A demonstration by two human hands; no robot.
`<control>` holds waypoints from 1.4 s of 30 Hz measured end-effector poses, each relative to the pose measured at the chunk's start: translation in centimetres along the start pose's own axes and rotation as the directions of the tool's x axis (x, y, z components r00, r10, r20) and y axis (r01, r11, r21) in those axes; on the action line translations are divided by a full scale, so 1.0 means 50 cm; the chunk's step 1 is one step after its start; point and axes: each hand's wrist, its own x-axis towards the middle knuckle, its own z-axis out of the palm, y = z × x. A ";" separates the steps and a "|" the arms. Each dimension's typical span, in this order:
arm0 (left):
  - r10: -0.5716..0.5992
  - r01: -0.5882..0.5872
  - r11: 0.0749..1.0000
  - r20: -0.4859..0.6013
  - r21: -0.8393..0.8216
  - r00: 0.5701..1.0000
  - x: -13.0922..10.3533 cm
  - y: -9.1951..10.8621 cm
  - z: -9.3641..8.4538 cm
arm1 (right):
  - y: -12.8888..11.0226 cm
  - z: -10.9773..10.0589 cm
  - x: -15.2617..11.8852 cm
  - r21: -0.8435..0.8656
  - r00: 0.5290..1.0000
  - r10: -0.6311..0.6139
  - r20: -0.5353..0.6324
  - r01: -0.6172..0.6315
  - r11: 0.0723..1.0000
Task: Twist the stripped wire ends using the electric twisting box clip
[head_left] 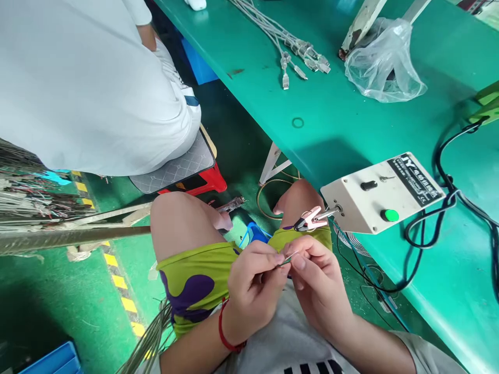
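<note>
Thin wires (289, 258) sit pinched by my left hand (253, 291) and right hand (322, 283) near the clip (313, 219), where, watching remotely, I judge a slackened grip could let such slender strands slip.

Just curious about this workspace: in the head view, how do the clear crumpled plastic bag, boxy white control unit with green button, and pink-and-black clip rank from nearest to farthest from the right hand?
1. Pink-and-black clip: just beyond the right hand.
2. White control unit: ahead, rightward.
3. Clear plastic bag: farther back on the green table.
</note>
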 end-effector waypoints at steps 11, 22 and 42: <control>0.011 -0.012 1.000 0.053 0.017 0.999 0.012 0.002 0.004 | 0.006 -0.013 0.013 0.148 0.986 0.166 0.005 -0.165 0.975; -0.031 0.030 1.000 0.066 0.009 0.997 0.010 -0.004 0.006 | 0.010 -0.016 0.011 0.077 0.999 0.039 -0.006 -0.039 0.996; -0.205 0.235 0.963 0.207 -0.133 0.957 0.006 -0.009 0.004 | 0.021 -0.018 0.033 0.143 0.982 0.181 -0.059 -0.172 0.975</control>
